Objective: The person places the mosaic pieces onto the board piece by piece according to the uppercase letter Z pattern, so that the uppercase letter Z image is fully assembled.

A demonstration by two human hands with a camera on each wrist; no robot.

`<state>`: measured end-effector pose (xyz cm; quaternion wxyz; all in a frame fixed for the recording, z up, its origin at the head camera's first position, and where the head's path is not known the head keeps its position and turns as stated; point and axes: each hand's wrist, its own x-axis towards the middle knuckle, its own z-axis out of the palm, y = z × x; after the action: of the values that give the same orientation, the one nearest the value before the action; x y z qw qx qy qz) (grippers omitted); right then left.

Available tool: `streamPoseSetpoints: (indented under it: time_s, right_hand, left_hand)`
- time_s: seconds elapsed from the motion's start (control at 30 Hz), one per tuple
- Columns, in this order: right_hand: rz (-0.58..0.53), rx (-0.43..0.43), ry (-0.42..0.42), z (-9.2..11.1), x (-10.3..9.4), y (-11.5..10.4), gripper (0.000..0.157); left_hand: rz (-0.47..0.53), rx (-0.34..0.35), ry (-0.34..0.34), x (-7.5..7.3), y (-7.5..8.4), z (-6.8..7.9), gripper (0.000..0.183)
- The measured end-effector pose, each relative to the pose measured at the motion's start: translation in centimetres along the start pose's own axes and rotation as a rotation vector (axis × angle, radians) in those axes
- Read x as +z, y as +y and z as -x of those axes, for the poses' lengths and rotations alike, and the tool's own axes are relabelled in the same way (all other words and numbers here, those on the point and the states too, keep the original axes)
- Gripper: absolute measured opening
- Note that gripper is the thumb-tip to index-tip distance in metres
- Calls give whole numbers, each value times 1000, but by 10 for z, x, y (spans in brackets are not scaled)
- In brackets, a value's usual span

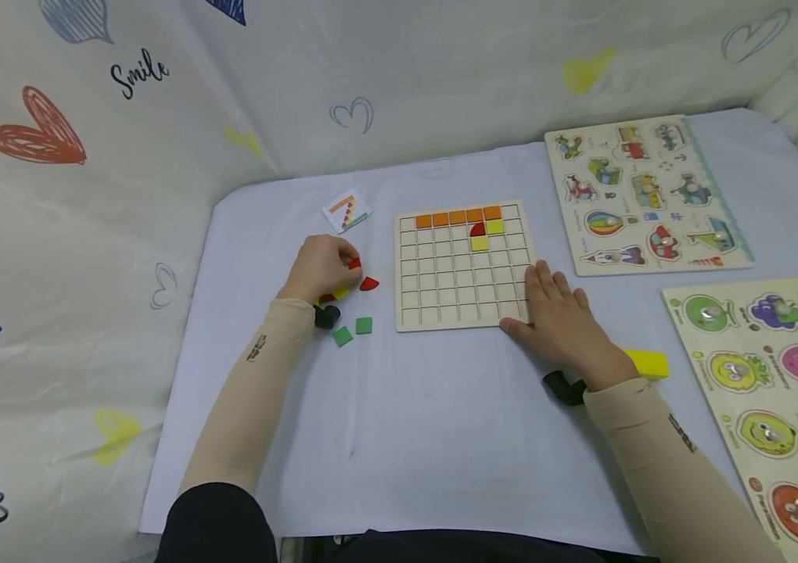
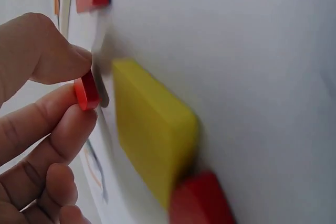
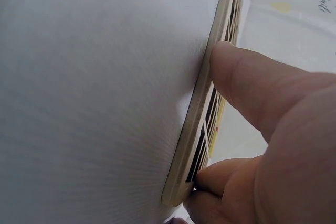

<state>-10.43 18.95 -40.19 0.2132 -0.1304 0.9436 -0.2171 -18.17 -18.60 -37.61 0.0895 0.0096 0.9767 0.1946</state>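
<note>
Between the thumb and fingertips of my left hand point(image 1: 320, 267) is a small red piece point(image 2: 86, 92), held just above the table. Close below it, a yellow square point(image 2: 149, 124) and another red piece point(image 2: 202, 203) lie on the cloth. A loose red quarter-round piece point(image 1: 369, 284) is just right of that hand. My right hand point(image 1: 568, 328) rests against the right side of the wooden grid board point(image 1: 434, 299), fingers extended and thumb at its front edge. Orange squares point(image 1: 458, 217) fill part of the board's top row, with yellow squares point(image 1: 494, 227) and a red quarter-round point(image 1: 478, 230) below.
Two green squares point(image 1: 364, 325) lie in front of my left hand. A pattern card point(image 1: 346, 212) is behind it. A yellow block point(image 1: 647, 363) sits by my right wrist. Picture puzzle boards with vehicles point(image 1: 624, 262) and fruit point(image 1: 723, 352) occupy the right side.
</note>
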Motion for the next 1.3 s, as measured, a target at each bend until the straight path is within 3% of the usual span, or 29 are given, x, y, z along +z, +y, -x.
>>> streamPoseSetpoints:
  time_s: [0.23,0.57,0.77,1.0,1.3]
  right_hand:
    - [4,6,2,0,1,0,103]
    - [-1,14,12,0,2,2,103]
    - [-12,9,10,0,2,1,103]
    - [-4,13,10,2,2,-1,100]
    - [-10,10,6,3,1,-2,100]
  left_hand:
    - [-12,88,14,9,29,-12,24]
    - [-29,233,-39,31,91,-39,20]
    - [-35,277,-59,44,120,-49,16]
    - [-68,307,-79,51,141,-50,17]
    - [-95,329,-97,55,146,-51,16]
